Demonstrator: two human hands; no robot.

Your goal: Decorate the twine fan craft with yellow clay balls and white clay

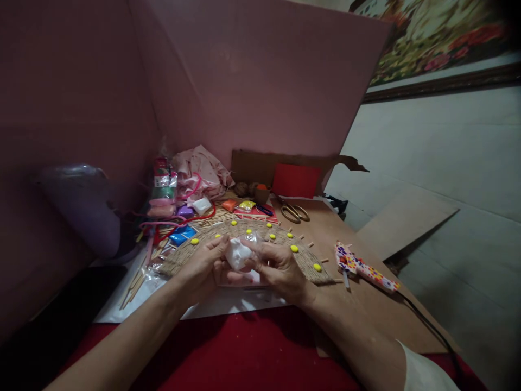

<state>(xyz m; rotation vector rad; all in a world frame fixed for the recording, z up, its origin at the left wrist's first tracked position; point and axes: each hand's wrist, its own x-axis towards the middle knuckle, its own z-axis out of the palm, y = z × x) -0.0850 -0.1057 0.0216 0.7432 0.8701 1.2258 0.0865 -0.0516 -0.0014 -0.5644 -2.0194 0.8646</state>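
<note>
A packet of white modelling clay (238, 254) in crinkled clear plastic is held between my two hands. My left hand (209, 271) pinches its left side, thumb on top. The fingers of my right hand (279, 269) close on its right side and the loose plastic. Just beyond and below the hands lies a fan-shaped piece of woven twine (215, 227) with stick ends poking out along its curved edge. Several yellow dots (294, 248) sit across its surface. My hands cover the fan's lower middle.
Left of the fan are blue (182, 235), purple (186, 211) and white packets (201, 205), with loose sticks. Scissors (295, 212) and a red card (296, 180) lie behind. A flowered glue gun (364, 269) with its cord rests on brown board at right. A pink panel stands behind.
</note>
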